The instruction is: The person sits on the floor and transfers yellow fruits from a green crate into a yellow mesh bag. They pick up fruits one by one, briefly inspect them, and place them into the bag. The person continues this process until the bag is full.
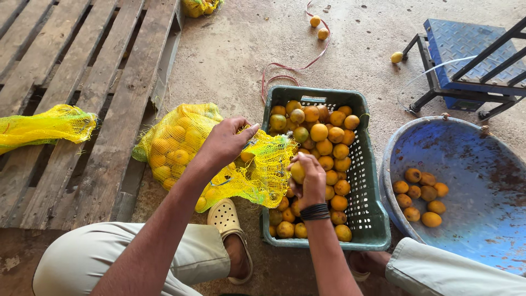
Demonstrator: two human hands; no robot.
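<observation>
My left hand (226,141) grips the open mouth of a yellow mesh bag (181,143) partly filled with yellow-orange fruit, lying on the concrete floor to my left. My right hand (309,178) holds one yellow fruit (297,172) right at the bag's mouth, over the left edge of a green plastic crate (366,181). The crate holds several more of the same fruit (327,147). A dark band sits on my right wrist.
A wooden pallet (82,82) lies left with another yellow mesh bag (44,126) on it. A blue tub (482,181) with several fruit stands right, a blue metal platform scale (466,49) behind it. Loose fruit (319,27) and a red strap (296,66) lie beyond the crate.
</observation>
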